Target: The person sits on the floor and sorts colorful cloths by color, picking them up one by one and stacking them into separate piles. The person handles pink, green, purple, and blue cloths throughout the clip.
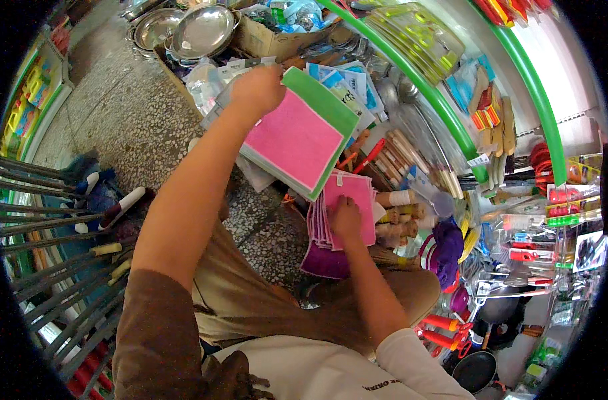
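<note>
My left hand [259,87] grips the upper left corner of a stack of cloths, held up in front of me. Its top is a pink cloth [299,135] with a pale edge, and a green cloth [321,92] shows beyond it. Lower and to the right, my right hand [348,217] has its fingers curled on a second stack of pink cloths [361,190]. The layers of that stack fan out on the left side. A purple cloth [326,260] shows underneath it. Part of the right hand's grip is hidden.
Metal pans [203,31] and a cardboard box [259,40] stand at the far side. Green-edged shelves [409,57] curve along the right, above wooden rolling pins [401,155]. Long dark poles [49,220] jut in from the left. Speckled floor [154,135] lies between.
</note>
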